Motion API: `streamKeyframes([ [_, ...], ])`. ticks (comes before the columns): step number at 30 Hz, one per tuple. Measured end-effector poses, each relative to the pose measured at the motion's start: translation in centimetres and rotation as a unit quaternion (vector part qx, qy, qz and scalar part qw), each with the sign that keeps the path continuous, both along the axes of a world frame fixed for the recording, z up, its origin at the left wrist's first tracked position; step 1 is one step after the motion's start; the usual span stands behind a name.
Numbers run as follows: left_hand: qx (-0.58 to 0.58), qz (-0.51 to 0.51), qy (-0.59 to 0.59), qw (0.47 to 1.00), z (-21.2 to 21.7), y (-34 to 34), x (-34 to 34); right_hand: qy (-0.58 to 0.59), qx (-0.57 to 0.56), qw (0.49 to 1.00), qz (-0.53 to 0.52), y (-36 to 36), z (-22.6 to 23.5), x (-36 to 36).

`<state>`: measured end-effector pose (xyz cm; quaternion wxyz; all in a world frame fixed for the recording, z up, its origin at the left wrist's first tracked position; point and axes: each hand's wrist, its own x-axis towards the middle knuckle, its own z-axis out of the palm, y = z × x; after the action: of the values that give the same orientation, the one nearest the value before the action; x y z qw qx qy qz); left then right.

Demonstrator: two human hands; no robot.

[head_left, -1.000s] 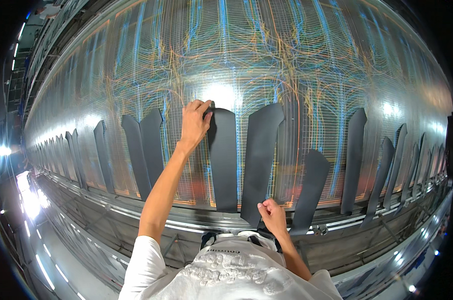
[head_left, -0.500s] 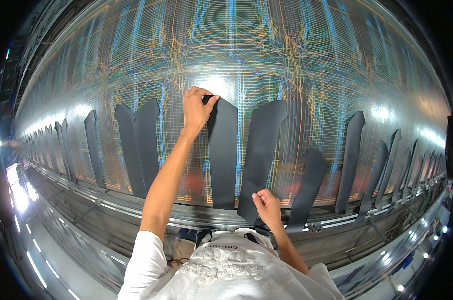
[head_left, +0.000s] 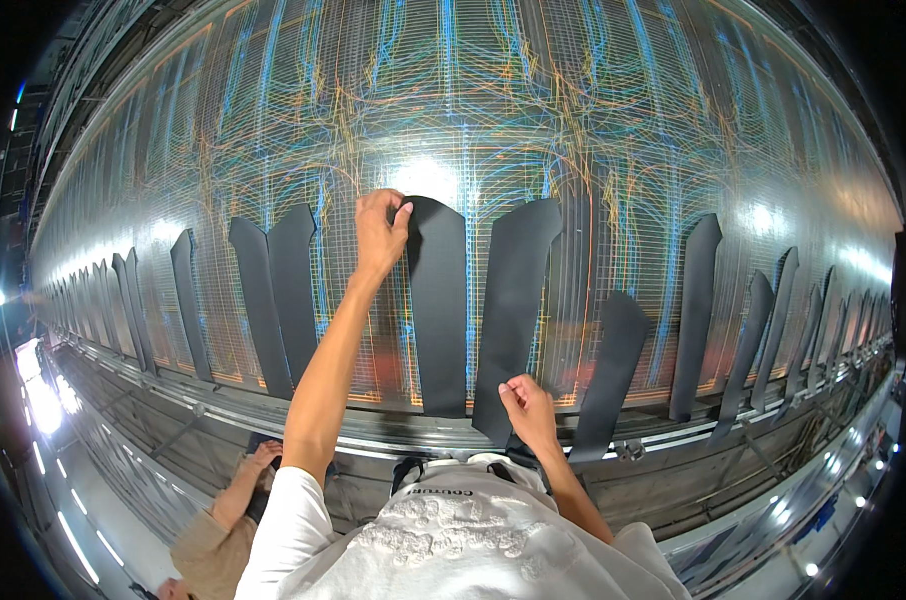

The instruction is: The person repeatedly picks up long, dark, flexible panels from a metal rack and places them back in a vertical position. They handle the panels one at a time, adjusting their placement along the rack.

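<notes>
left hand (head_left: 381, 235) is pinching a dark strip (head_left: 438, 310) by its corner, probably steadying it; right hand (head_left: 528, 408) is sitting bunched, can't tell if gripping

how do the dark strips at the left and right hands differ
The left strip runs nearly straight up the picture; the right strip leans rightward at its top. The left hand pinches the left strip's upper left corner; the right hand is by the right strip's lower end. The right strip's lower end sits lower in the picture than the left strip's. Both are long and dark.
</notes>
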<state>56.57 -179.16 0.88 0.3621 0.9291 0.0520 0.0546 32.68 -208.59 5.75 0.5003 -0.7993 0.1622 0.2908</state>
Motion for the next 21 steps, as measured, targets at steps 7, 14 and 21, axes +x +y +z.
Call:
streamKeyframes([
  [7,-0.171,-0.141,0.052,0.974,9.5,-5.7,-12.6,-0.050,0.001,0.996,-0.076,-0.4,1.8,2.1],
  [14,-0.236,-0.158,0.022,0.959,25.1,-6.1,-23.3,-0.206,0.122,0.964,0.115,2.8,4.9,4.2],
  [21,-0.313,0.102,-0.145,0.933,30.5,0.7,-19.0,0.058,0.428,0.887,0.163,7.1,5.0,-2.7],
])
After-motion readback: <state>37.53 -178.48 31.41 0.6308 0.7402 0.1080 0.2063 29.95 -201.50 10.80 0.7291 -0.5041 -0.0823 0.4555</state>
